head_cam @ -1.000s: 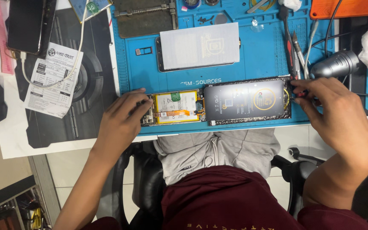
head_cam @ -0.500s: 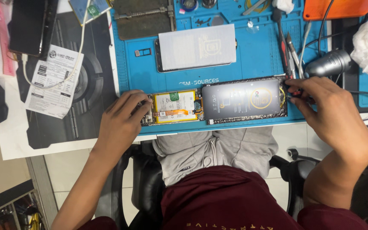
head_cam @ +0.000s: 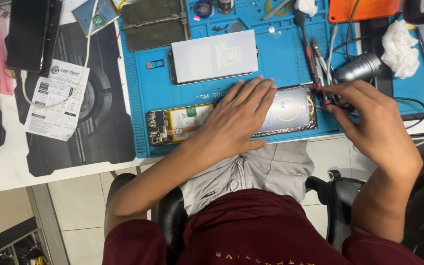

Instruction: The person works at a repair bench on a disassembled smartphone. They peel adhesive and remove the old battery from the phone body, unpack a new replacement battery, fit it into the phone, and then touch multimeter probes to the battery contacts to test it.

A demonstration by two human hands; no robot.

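Pressing flat and open on the opened phone (head_cam: 172, 125) at frame centre, left hand (head_cam: 239, 118); right hand (head_cam: 369, 122) pinches a red-handled tool (head_cam: 326, 102)

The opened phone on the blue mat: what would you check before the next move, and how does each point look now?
1. Opened phone lies flat on the blue mat: ok.
2. Left hand presses palm-down on the phone's middle, steadying it: ok.
3. Right hand has a firm grip on the small red-tipped tool at the phone's right end: cannot tell, fingers hide it.
4. Circuit board end uncovered: ok.
5. Black cable keeps off the right wrist: not ok, it runs just beside it.
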